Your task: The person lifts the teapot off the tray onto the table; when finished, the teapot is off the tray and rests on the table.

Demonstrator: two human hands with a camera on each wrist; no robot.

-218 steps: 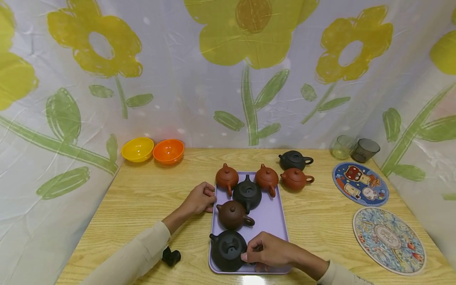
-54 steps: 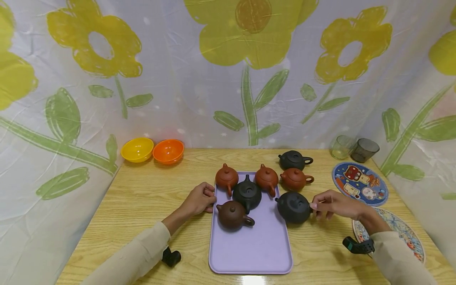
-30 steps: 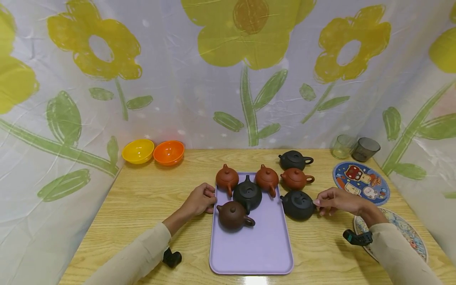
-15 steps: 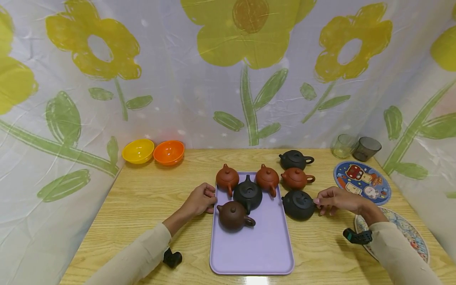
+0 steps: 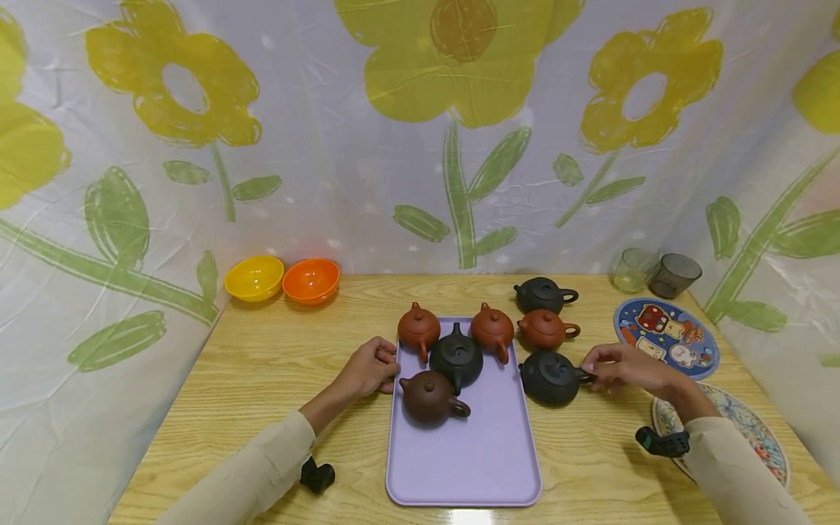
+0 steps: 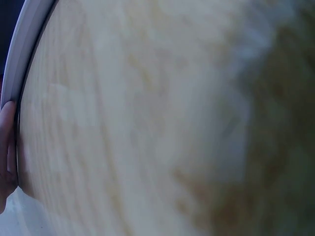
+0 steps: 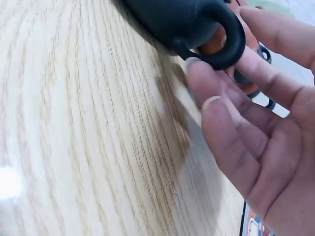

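Note:
My left hand [image 5: 370, 367] holds the left rim of a lilac tray [image 5: 469, 467]; in the left wrist view its fingers [image 6: 7, 132] lie against that rim. On the tray stand two reddish-brown teapots [image 5: 418, 329], a black teapot [image 5: 455, 357] and a dark brown teapot [image 5: 428, 397]. Right of the tray a larger black teapot [image 5: 550, 379] stands on the table. My right hand [image 5: 630, 368] is at its loop handle [image 7: 231, 39], fingers loosened around it, one fingertip right by its lower end and another finger apart above.
Behind that pot stand a reddish-brown teapot [image 5: 545, 329] and a small black teapot [image 5: 541, 294]. A yellow bowl [image 5: 254, 279] and an orange bowl [image 5: 311, 282] are at the back left. Two glasses [image 5: 674, 275] and two round mats [image 5: 669, 337] lie to the right.
The larger black teapot has gone from the tray's front left to the table right of the tray. The right hand has now loosened from its handle. The left hand has stayed put.

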